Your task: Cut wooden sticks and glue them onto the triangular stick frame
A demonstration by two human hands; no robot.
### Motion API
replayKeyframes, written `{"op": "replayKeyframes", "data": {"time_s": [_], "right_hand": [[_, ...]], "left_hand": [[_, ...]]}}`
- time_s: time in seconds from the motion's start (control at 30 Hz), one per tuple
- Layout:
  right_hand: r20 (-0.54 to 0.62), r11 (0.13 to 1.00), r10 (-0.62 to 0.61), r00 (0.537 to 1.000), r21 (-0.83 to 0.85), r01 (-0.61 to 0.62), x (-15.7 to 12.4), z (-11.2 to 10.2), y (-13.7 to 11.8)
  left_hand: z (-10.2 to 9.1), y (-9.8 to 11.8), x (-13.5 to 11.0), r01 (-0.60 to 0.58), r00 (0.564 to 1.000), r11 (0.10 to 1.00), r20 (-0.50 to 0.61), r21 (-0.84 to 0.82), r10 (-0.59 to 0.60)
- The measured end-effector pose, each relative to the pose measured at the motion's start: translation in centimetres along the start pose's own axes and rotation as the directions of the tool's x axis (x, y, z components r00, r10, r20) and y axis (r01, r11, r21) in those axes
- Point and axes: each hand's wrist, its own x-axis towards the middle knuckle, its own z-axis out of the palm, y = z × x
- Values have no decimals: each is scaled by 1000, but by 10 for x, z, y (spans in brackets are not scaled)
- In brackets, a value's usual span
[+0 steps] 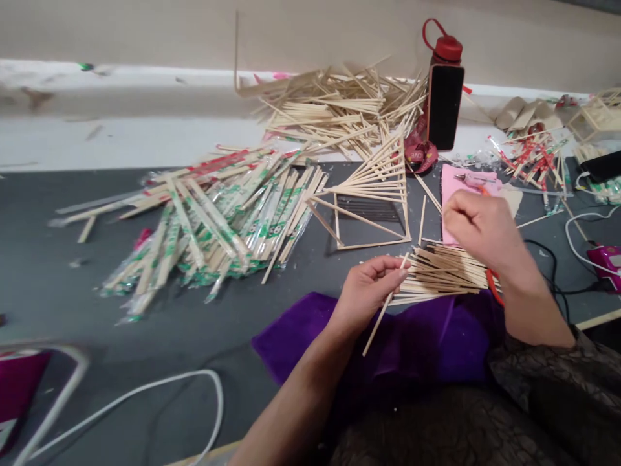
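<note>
My left hand (371, 288) pinches a thin wooden stick (377, 327) between thumb and fingers, its lower end slanting down over a purple cloth (436, 343). My right hand (478, 226) is closed in a fist, raised above a pink pad (451, 188); whatever its fingers hold, if anything, is hidden. Beneath both hands lies a pile of bare wooden sticks (444, 275). Just beyond my left hand stands a frame built of sticks (373, 244), with a fanned, twisting row of sticks on top. A metal-tipped tool (468, 178) rests on the pink pad, partly behind my right hand.
Wrapped chopsticks (208, 226) spread over the grey table at left. Behind is a heap of loose sticks (334, 107). A red-capped bottle (446, 48) stands with a phone (445, 107) against it. Cables (213, 388) trail at lower left and right. More wrapped sticks (533, 158) lie at right.
</note>
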Motion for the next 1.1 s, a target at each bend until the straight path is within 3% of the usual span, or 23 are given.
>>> {"op": "replayKeyframes", "data": {"time_s": [0.17,0.23,0.33,0.43,0.5,0.67,0.73,0.8,0.83,0.9,0.97,1.03,1.1], "right_hand": [[-14,964,113,994,-241,-113,-29,-50,23],[65,926,222,973,-327,-190,-48,-58,44],[163,816,406,899,-508,-276,-79,-60,75],[237,706,540,808,-650,-281,-104,-53,94],[247,659,553,796,-714,-236,-115,-48,100],[213,592,529,821,-786,-178,-124,-47,99],[166,623,441,882,-764,-167,-120,-52,88],[133,806,217,967,-584,-100,-110,-55,68],[173,906,88,981,-423,-7,-103,-54,55],[210,976,-135,968,-138,166,-85,-48,30],[211,949,-313,926,46,311,-66,-38,8],[252,915,-401,881,161,371,-51,-26,-5],[258,898,-433,864,214,385,-42,-18,-11]], "left_hand": [[1,-2,1,-19,1000,1000,-12,11,19],[1,-3,1,-29,999,999,-14,17,30],[1,-5,2,-28,999,1000,-16,13,28],[0,-6,3,-16,1000,1000,-16,2,16],[-1,-7,4,-2,1000,1000,-18,-6,1],[-5,-7,3,-15,999,999,-40,-40,14],[-4,-4,-1,-56,998,998,-36,-31,55],[-1,3,-7,-94,995,996,21,2,94],[1,7,-10,-110,992,994,70,25,108],[6,18,-18,-127,975,990,191,68,112],[9,29,-25,-151,950,982,291,116,112],[6,39,-30,-192,930,966,347,171,123],[0,48,-33,-243,915,943,376,228,145]]}}
